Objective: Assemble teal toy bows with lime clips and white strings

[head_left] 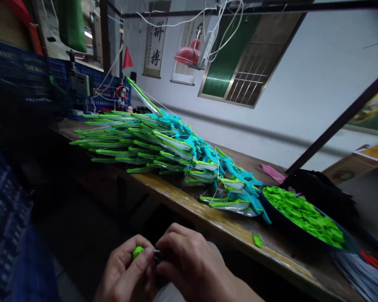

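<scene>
Low in the frame, below the table's front edge, my left hand point(126, 268) pinches a small bright green piece point(137, 251) between thumb and fingers. My right hand point(189, 260) is closed beside it, fingertips touching the same piece; something thin and dark shows between the two hands, too small to identify. On the wooden table point(189, 201) above the hands lies a long overlapping pile of green and teal packaged items point(164, 147).
A dark bowl point(290, 224) full of small green pieces sits at the right, with one loose green piece point(257, 240) on the table near it. Blue crates point(22, 79) stand at the left and back. A black pile point(321, 193) lies behind the bowl.
</scene>
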`<state>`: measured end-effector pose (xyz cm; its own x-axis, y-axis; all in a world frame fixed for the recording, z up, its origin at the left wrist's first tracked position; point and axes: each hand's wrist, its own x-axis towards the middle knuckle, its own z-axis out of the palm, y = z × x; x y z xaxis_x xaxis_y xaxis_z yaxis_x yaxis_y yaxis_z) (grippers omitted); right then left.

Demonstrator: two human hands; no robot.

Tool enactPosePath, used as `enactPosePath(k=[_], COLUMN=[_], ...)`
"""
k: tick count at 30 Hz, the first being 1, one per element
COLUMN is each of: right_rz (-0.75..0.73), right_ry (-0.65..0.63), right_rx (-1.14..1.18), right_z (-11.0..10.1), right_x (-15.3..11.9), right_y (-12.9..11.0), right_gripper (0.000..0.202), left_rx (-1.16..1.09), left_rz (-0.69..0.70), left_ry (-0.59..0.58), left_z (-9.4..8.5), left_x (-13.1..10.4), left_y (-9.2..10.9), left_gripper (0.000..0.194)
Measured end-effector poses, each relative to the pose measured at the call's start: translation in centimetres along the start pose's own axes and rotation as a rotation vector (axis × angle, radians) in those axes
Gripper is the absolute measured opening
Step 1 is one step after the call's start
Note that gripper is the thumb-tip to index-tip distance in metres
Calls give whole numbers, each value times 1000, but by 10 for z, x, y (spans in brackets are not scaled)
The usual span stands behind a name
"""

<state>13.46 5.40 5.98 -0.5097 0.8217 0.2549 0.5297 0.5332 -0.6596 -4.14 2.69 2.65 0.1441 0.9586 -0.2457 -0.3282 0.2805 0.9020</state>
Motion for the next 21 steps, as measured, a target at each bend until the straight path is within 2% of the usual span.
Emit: enactPosePath(k=[3, 9, 16, 21], right_rz=[-7, -73, -109, -106], right_ry=[74, 230, 339, 367], right_rx=[96, 150, 163, -27], right_z=[6, 11, 21, 21], right_x=[-9, -13, -7, -10], right_y=[9, 10, 4, 14], right_gripper=[37, 5, 14, 12], left_rx=[19, 28, 47, -27], left_rz=[74, 115, 98, 69], left_ry=[-23, -47, -56, -34], left_z=[-2, -7, -7, -6], left_x=[2, 6, 3, 6], left_y=[-2, -9, -8, -13], left_gripper=[45, 39, 40, 39])
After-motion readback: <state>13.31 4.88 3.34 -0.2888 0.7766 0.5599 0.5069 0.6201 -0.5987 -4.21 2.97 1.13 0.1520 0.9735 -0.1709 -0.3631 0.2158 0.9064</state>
